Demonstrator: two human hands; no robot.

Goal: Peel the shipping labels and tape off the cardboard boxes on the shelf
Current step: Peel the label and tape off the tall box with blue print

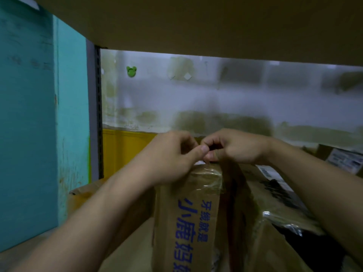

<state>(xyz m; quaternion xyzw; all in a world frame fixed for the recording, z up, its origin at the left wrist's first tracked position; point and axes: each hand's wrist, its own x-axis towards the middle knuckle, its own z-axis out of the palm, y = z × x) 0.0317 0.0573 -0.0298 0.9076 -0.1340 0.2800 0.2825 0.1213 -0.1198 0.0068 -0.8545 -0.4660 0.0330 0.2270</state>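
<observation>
The box is standing upright on the shelf at centre, its brown face with blue printing turned toward the camera. Clear tape is lying wrinkled across the top of that face and wrapping over the upper edge. A small white scrap is showing just under the thumbs, at the top edge.

Both hands are meeting at the top of the box, touching each other. The left hand is curling its fingers over the upper edge, with the thumb stretching across the near side, so it is gripping the box. The right hand is bending its fingers tightly, with the thumb tip pressing down beside the left thumb; it seems to be pinching the upper edge of the tape, though blur is hiding the exact contact.

A second box is leaning just beside the first on the right, carrying shiny tape and dark printing. Farther right, a white label is sitting on another carton.

A teal panel is filling the left side, with a dark post running up next to it. A yellow bin is standing behind the left hand. A green pin is sticking on the stained wall at the back. A brown board is spanning overhead.
</observation>
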